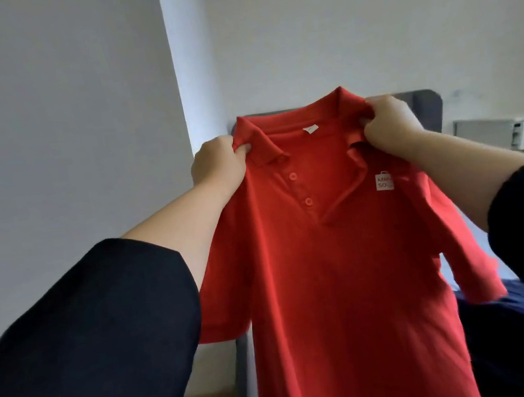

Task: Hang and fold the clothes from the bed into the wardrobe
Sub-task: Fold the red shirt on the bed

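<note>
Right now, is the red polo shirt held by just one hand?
No, the left hand and the right hand each grip the red polo shirt beside its collar, holding it up.

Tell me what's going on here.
A person holds a red polo shirt up in front of them. The left grip pinches one shoulder by the collar, the right grip the other. The shirt hangs unbuttoned, neither folded nor on a hanger yet. A dark blue garment lies below right.
</note>
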A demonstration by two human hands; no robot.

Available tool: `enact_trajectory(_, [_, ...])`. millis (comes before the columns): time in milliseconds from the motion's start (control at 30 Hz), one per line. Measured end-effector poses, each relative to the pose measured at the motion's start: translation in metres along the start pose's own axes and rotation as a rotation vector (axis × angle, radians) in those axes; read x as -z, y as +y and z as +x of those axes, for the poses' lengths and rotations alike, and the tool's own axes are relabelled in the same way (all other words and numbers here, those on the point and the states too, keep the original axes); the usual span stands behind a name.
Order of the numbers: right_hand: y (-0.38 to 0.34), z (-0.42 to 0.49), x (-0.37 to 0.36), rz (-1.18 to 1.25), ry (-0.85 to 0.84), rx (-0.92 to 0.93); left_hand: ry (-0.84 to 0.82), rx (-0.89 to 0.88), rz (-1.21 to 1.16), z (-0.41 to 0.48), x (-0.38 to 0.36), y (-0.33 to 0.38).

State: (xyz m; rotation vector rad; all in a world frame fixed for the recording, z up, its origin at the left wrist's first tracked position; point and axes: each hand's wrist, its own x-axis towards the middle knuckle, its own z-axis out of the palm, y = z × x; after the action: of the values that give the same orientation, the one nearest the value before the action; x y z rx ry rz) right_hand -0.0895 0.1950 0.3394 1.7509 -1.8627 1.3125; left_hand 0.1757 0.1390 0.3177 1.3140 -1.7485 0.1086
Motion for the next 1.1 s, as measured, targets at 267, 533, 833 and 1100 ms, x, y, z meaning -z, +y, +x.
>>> enact_trajectory(267, [0.149,-0.144,-0.172,-0.29,-0.554,-0.378,-0.619,0.376,0.238,-0.137,-0.208,-0.09])
enact_trajectory(533, [0.193,-0.158,-0.263,-0.083,-0.585,-0.662,-0.69,0.867,-0.36,-0.151,-0.308,-0.146])
enact_trajectory(833, [0.195,-0.043,-0.323,-0.076,-0.444,-0.464,-0.661,0.554,-0.583,-0.057,-0.356,-0.129])
enact_trajectory(1100, [0.227,-0.293,-0.359,-0.393,-1.024,-0.405,-0.79,0.622,-0.269,-0.275,-0.371,-0.172])
